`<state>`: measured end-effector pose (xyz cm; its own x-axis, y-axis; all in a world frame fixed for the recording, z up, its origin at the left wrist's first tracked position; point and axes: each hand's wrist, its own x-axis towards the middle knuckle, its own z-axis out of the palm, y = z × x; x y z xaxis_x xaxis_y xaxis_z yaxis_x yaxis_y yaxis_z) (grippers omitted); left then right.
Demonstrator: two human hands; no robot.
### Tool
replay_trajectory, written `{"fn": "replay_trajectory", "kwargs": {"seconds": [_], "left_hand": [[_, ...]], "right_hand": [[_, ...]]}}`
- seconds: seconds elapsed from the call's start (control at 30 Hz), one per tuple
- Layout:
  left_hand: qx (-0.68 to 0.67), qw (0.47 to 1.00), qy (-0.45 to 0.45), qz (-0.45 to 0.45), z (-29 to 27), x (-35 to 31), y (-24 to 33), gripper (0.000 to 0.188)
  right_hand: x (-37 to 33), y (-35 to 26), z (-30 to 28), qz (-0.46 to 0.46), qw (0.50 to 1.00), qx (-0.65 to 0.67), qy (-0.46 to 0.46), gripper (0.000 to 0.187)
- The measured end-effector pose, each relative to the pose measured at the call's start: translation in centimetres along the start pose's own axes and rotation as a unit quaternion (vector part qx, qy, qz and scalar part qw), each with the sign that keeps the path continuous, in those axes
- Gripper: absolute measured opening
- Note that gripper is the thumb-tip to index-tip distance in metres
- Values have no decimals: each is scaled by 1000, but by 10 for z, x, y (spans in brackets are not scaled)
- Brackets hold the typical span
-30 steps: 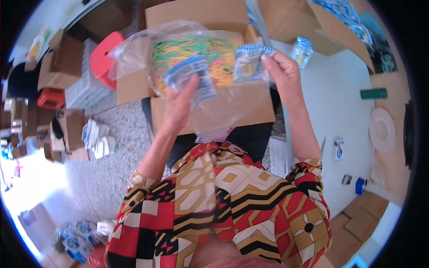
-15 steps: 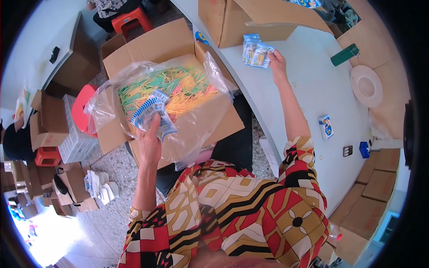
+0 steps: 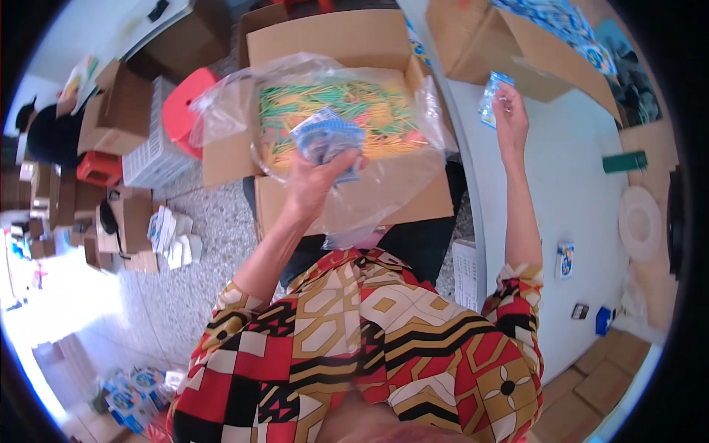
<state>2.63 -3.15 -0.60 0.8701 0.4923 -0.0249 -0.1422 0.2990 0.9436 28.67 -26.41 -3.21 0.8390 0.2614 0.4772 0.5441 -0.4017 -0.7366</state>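
Observation:
My left hand (image 3: 314, 177) is closed around several blue-and-white plastic packets (image 3: 332, 140), held above the near part of an open cardboard box (image 3: 325, 40). Inside the box, a clear plastic bag (image 3: 225, 111) lies loosely spread around many thin green, yellow and pink sticks (image 3: 317, 103). Over at the white table (image 3: 550, 199), my right hand (image 3: 511, 114) has its fingers closed on blue-and-white packets (image 3: 490, 102) near the table's left edge. How many packets are under those fingers is hard to make out.
Another open carton (image 3: 509, 66) at the far end of the table holds many blue packets (image 3: 554, 26). On the table stand a green bottle (image 3: 624, 162), a pale hat (image 3: 639, 221) and a small packet (image 3: 565, 260). A red stool (image 3: 188, 107) is left of the box.
The view has shifted, so the box sits farther right and higher. The packets by my right hand, fanned flat on the table before, now show as a narrower bundle at its fingers.

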Motion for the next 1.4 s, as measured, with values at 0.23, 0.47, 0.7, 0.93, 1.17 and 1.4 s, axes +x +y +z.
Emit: {"fn": "replay_trajectory", "kwargs": {"seconds": [0.23,0.47,0.7,0.93,1.17,1.4], "left_hand": [[13,1000,-13,-6,-3,-3,4,21],[20,999,36,33,-10,-9,-1,20],[172,983,-10,57,-27,-27,-7,18],[232,971,8,57,-41,-35,-15,15],[101,994,39,32,-41,-34,-17,16],[-16,998,66,-17,-52,-27,-12,25]], "right_hand": [[-49,-172,40,-30,911,208,-356,23],[-69,-191,67,-304,922,48,-235,25],[-71,-190,72,-312,916,29,-250,23],[-84,-194,78,-335,906,38,-257,22],[-85,-198,85,-371,890,13,-266,21],[-61,-203,110,-79,903,221,-360,7]]}}
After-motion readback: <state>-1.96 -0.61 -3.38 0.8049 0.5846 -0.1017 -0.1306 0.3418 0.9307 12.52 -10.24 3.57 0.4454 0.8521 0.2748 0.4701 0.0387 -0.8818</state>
